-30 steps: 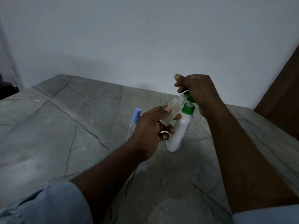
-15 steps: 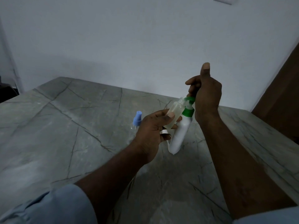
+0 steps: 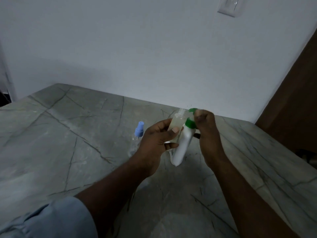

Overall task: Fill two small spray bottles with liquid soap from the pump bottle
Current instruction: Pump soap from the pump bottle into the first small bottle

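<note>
Left of the pump bottle [image 3: 182, 146] and apart from it, a capped spray bottle [image 3: 137, 140] stands upright on the table [image 3: 68, 143], its body clear and its spray top pale blue. Just left of the pump bottle, touching its shoulder, the left hand [image 3: 157, 140] grips an open spray bottle [image 3: 176, 123]: the thumb lies across the front and the fingers curl round behind. This small bottle is translucent, holds pale yellowish liquid, leans to the right, and its bare neck reaches up beside the green pump head [image 3: 193, 110]. The pump bottle itself is white with a green collar [image 3: 190, 123], and it tilts so that its rounded base points down and to the left. On its right side the right hand [image 3: 206, 128] closes its curled fingers over the pump head and neck. Far below and left of the pump bottle a light blue sleeve [image 3: 51, 219] covers the left arm. The table is grey stone with dark veins. High above and right of the pump bottle a pale wall plate [image 3: 229, 6] is cut by the top edge, and further right stands a brown panel [image 3: 291, 100]. The right hand hides most of the pump head, and the spout's tip cannot be made out. Something small and white under the left fingers is too blurred to identify. Whether the pump bottle's base touches the table cannot be told.
</note>
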Available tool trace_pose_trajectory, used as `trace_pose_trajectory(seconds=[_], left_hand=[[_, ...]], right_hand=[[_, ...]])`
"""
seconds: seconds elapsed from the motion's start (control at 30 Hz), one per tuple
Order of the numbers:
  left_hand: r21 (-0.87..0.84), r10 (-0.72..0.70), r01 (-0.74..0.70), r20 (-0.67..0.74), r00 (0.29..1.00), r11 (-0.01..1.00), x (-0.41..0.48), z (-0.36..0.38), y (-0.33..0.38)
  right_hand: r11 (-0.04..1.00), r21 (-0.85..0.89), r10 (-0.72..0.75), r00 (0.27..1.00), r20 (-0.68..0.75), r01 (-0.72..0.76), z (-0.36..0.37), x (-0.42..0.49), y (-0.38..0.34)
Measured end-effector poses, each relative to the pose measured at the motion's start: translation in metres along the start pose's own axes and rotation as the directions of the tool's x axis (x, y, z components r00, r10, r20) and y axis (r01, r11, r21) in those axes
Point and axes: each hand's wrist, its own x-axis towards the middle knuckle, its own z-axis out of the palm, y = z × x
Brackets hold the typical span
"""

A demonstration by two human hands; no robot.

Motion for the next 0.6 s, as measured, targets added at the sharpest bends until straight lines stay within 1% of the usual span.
trace_pose_trajectory(seconds=[0.1, 0.23, 0.33, 0.43, 0.6], left_hand=[[0.027, 0.026, -0.027, 0.022, 0.999, 0.999, 0.0, -0.001, 0.0], [0.079, 0.072, -0.075, 0.048, 0.996, 0.994, 0.0, -0.003, -0.001], [0.18, 0.102, -0.106, 0.03, 0.994, 0.978, 0.001, -0.004, -0.005], [0.286, 0.154, -0.15, 0.008, 0.988, 0.947, 0.002, -0.005, -0.01], [0.392, 0.211, -0.177, -0.045, 0.976, 0.903, 0.001, -0.006, -0.015]], right_hand=[[0.997, -0.077, 0.001, 0.998, 0.068, 0.004, -0.001, -0.014, 0.012], [0.997, -0.07, -0.031, 0.991, 0.128, 0.04, -0.003, -0.027, 0.024], [0.995, -0.083, -0.036, 0.989, 0.146, 0.049, -0.004, -0.029, 0.029], [0.985, -0.157, -0.04, 0.984, 0.174, 0.067, -0.004, -0.032, 0.03], [0.978, -0.185, -0.068, 0.987, 0.147, 0.095, -0.006, -0.034, 0.032]])
